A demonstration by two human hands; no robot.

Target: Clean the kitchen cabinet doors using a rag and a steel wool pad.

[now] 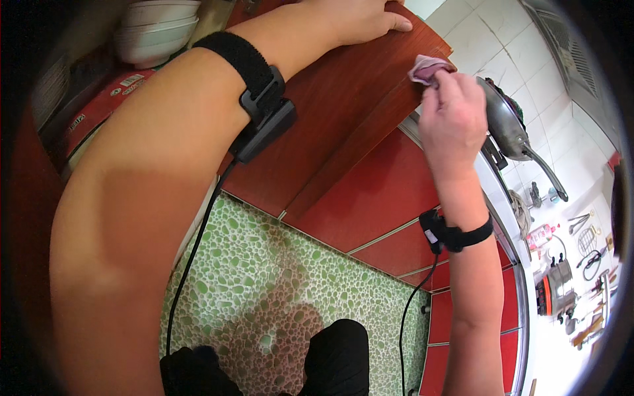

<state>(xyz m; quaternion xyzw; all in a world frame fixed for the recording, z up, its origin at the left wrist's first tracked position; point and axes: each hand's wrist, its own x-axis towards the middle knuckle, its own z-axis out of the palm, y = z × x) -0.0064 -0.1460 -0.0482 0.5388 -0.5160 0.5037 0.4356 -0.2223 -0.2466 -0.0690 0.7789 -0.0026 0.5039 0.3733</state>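
At the cabinet, the right hand grips pinkish cloth.

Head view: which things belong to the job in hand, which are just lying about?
In the job:
- pink cloth, held in the right hand
- wooden panel, left hand at it

Lying about:
- white bowls
- frying pan
- metal pot

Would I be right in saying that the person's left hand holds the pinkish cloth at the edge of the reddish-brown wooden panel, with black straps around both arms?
Not quite: the head view shows the right hand, not the left hand, holding the pinkish cloth at the edge of the reddish-brown wooden panel. The black straps are as you said.
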